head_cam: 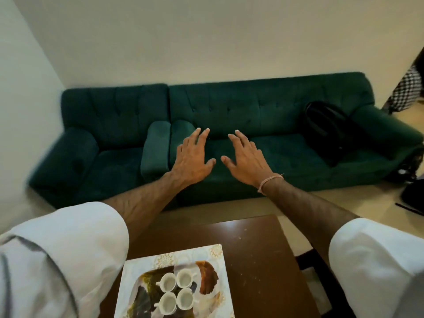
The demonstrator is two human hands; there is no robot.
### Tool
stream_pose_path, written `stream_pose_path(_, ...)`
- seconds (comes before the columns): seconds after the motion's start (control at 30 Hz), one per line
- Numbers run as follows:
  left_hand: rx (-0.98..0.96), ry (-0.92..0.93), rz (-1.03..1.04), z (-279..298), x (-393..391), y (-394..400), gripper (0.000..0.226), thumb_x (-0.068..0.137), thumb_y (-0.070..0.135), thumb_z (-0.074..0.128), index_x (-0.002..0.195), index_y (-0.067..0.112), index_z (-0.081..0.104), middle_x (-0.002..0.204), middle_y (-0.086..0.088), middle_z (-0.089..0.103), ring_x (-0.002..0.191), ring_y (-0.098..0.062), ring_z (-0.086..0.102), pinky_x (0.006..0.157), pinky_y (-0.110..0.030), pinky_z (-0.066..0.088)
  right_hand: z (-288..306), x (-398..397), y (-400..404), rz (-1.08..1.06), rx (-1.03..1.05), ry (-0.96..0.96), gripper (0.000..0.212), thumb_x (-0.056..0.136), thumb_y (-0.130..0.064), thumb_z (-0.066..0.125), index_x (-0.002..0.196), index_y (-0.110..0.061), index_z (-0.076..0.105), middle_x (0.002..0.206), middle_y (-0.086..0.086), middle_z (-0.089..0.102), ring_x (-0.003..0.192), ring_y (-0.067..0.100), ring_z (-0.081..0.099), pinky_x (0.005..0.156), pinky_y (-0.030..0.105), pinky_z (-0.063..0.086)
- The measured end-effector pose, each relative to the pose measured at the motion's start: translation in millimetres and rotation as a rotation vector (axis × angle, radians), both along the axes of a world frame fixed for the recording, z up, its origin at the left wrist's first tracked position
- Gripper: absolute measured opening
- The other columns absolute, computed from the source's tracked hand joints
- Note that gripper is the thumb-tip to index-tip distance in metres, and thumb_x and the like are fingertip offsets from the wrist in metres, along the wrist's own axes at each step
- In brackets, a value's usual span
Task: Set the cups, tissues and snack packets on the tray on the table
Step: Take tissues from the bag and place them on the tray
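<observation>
A patterned white tray (142, 271) lies on the dark brown table (259, 255) at the bottom of the view. Several small white cups (176, 291) stand close together in the middle of the tray. No tissues or snack packets show. My left hand (191, 158) and my right hand (246, 158) are stretched out side by side well above and beyond the table, in front of the sofa. Both have their fingers spread and hold nothing.
A dark green sofa (263, 115) and a matching armchair (103, 125) stand against the white wall. A black backpack (330, 131) rests on the sofa's right end. Dark items (413, 196) lie on the pale floor at the right.
</observation>
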State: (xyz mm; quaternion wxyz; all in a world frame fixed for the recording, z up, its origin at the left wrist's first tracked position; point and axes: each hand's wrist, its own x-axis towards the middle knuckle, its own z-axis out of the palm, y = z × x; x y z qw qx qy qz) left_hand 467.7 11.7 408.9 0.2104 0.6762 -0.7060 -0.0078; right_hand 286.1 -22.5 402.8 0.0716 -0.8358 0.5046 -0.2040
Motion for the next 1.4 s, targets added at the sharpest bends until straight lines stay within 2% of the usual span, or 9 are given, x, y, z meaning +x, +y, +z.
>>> stream_pose_path(0.3,-0.114,0.015,-0.110,82.2,-104.0,-44.7,0.092,0.085,0.038,0.068,0.157,0.024,0.013,0.164,-0.010,0.015,0.148,-0.031,0.021,0.115,-0.053,0.026,88.5,-101.0,-27.6,-0.144,-0.117,-0.054,0.070,0.094,-0.048,0.051,0.152,-0.020,0.023,0.163,0.005,0.016,0.136,0.034,0.039,0.102,0.056,0.043)
stream_pose_path(0.6,-0.079,0.009,-0.251,81.7,-231.0,-86.2,0.096,0.084,0.037,0.071,0.157,0.025,0.010,0.164,-0.009,0.014,0.148,-0.031,0.018,0.116,-0.053,0.023,92.0,-229.9,-39.3,-0.323,-0.100,-0.033,0.070,0.094,-0.048,0.051,0.151,-0.018,0.025,0.163,0.005,0.017,0.137,0.035,0.037,0.102,0.058,0.041)
stream_pose_path(0.8,0.001,0.021,-0.359,44.4,-326.8,-104.6,0.096,0.084,0.038,0.070,0.157,0.026,0.009,0.165,-0.009,0.013,0.149,-0.031,0.017,0.116,-0.052,0.022,55.7,-324.6,-36.5,-0.450,-0.021,-0.045,0.068,0.094,-0.047,0.052,0.150,-0.019,0.027,0.163,0.003,0.016,0.138,0.034,0.036,0.106,0.061,0.036)
stream_pose_path(1.03,0.122,0.025,-0.480,-24.5,-435.9,-109.1,0.093,0.085,0.039,0.068,0.157,0.026,0.010,0.165,-0.007,0.013,0.150,-0.029,0.015,0.118,-0.051,0.020,-14.6,-431.8,-19.7,-0.590,0.085,-0.034,0.065,0.094,-0.048,0.051,0.149,-0.020,0.028,0.163,0.003,0.017,0.140,0.034,0.034,0.108,0.058,0.034)
stream_pose_path(1.2,0.255,0.021,-0.557,-89.1,-508.7,-103.0,0.091,0.085,0.033,0.066,0.157,0.026,0.012,0.165,-0.006,0.014,0.150,-0.029,0.014,0.118,-0.051,0.017,-75.3,-499.9,-0.7,-0.673,0.157,0.006,0.064,0.094,-0.047,0.051,0.147,-0.016,0.032,0.162,0.006,0.019,0.141,0.034,0.033,0.106,0.053,0.037)
stream_pose_path(1.4,0.372,-0.022,-0.618,-181.0,-568.2,-84.9,0.085,0.088,0.038,0.065,0.156,0.024,0.015,0.164,-0.005,0.017,0.148,-0.029,0.017,0.117,-0.050,0.018,-160.8,-560.4,25.4,-0.759,0.282,-0.005,0.062,0.093,-0.045,0.054,0.145,-0.017,0.034,0.160,0.006,0.024,0.139,0.034,0.036,0.106,0.053,0.038)
